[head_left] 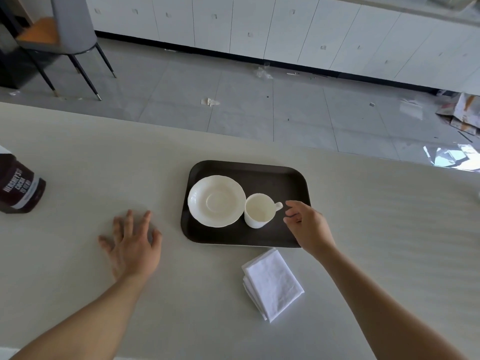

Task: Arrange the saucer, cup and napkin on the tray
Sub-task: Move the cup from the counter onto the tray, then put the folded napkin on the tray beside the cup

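A dark brown tray (281, 178) lies on the pale counter. On its left half sits a white scalloped saucer (216, 200). A white cup (259, 210) stands upright on the tray just right of the saucer, its handle pointing right. My right hand (309, 227) hovers just right of the handle, fingers apart, not touching it. A folded white napkin (272, 283) rests on the counter in front of the tray's near edge. My left hand (132, 242) lies flat on the counter, fingers spread, left of the tray.
A brown Hershey's cocoa container (19, 188) stands at the counter's left edge. Beyond the far counter edge is a tiled floor with scraps of litter, a chair (70, 35) at the upper left, and white cabinets along the back.
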A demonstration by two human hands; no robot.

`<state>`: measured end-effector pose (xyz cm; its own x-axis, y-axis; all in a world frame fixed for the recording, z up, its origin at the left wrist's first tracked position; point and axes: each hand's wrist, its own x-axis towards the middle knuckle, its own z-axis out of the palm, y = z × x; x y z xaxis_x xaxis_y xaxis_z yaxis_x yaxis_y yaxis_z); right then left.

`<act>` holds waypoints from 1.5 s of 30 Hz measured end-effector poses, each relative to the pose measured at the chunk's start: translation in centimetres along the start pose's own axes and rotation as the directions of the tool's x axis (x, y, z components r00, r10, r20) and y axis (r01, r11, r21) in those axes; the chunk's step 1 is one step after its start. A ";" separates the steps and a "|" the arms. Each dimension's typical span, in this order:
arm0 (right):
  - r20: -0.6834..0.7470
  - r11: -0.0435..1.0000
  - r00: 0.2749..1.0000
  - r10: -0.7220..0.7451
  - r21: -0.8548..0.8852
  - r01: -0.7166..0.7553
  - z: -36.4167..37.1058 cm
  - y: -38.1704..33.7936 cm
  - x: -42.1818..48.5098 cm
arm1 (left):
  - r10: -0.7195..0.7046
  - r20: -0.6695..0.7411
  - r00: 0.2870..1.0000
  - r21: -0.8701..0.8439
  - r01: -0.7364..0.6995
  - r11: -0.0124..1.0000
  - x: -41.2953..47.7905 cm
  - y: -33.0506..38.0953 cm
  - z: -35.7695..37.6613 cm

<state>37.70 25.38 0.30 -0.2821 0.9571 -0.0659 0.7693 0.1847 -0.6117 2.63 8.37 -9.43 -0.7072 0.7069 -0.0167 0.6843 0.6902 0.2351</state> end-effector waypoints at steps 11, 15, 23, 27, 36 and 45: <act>0.012 1.000 1.000 -0.007 -0.030 0.008 0.7 0.0 -4.9 | -0.005 0.021 1.000 0.004 0.005 1.000 -0.3 0.5 -0.7; 0.049 0.994 0.999 -0.021 -0.106 0.026 1.2 0.4 -6.0 | -0.003 0.025 1.000 0.001 0.003 1.000 -0.2 0.6 -0.8; 0.109 0.980 0.992 0.061 -0.193 -0.039 1.4 0.8 -6.5 | -0.007 0.031 1.000 -0.006 0.007 1.000 -0.3 0.6 -0.9; 0.206 0.931 0.965 0.162 -0.356 -0.080 1.4 0.8 -6.7 | -0.009 0.033 0.999 -0.005 0.009 1.000 -0.3 0.6 -0.9; 0.281 0.864 0.915 0.288 -0.489 -0.121 2.4 0.7 -7.8 | -0.007 0.013 1.000 -0.019 0.007 1.000 -0.2 0.5 -0.7; 0.372 0.941 0.866 0.333 -0.186 -0.282 1.6 0.1 -8.0 | -0.011 0.016 1.000 -0.017 0.011 1.000 -0.2 0.5 -0.7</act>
<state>39.11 17.42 -0.43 -0.2015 0.8078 -0.5540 0.9102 -0.0544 -0.4105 2.99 8.53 -8.65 -0.7114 0.7019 -0.0350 0.6735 0.6952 0.2514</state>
